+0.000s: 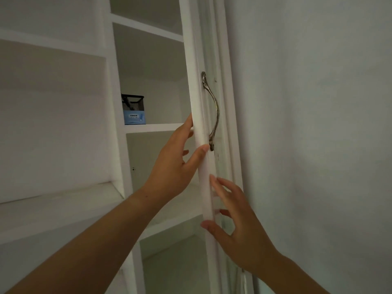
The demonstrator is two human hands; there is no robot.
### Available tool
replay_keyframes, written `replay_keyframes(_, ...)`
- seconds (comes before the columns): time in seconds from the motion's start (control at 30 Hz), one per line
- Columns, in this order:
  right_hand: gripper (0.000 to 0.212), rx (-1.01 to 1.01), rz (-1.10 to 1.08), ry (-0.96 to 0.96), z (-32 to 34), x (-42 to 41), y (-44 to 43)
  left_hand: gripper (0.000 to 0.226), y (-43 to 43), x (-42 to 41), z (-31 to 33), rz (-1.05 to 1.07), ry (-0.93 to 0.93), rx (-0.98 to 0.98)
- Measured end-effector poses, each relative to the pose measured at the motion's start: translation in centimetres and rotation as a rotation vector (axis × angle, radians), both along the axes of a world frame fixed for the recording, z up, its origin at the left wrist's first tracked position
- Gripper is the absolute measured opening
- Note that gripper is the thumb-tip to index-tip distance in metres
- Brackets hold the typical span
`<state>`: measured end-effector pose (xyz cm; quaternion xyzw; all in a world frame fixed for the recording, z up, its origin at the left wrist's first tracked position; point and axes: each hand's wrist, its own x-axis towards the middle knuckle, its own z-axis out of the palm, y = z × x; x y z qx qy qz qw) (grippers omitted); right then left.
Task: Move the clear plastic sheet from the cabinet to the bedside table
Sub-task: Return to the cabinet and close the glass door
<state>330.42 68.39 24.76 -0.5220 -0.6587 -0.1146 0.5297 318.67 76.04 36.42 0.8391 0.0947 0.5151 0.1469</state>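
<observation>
Both bare forearms reach up and away from the near edge, the left one crossing from the near left, the right one rising from the near right. The left hand (176,164) is higher and farther, palm turned to the right, fingers stretched upward and loosely spread, thumb angled out to the right. The right hand (235,221) sits lower and nearer, just to its right, fingers fanned toward the upper left and slightly curled, thumb pointing left. Neither hand is closed around anything.
</observation>
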Motion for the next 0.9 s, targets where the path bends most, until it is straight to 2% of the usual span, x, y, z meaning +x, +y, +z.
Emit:
replay_keyframes(0.3,0.078,-0.005,-0.016,-0.020,0.0,-4.4,5.4,0.068,5.0,-5.2,0.5,0.216,0.062,0.032)
replay_keyframes(0.47,0.081,0.028,-0.026,-0.009,-0.3,-5.9,7.4,0.083,6.2,-6.7,-0.6,0.293,0.164,0.055)
replay_keyframes(0.9,0.088,-0.027,0.013,-0.033,-0.4,-5.5,10.5,0.080,8.3,-7.7,-1.7,0.403,0.122,0.092)
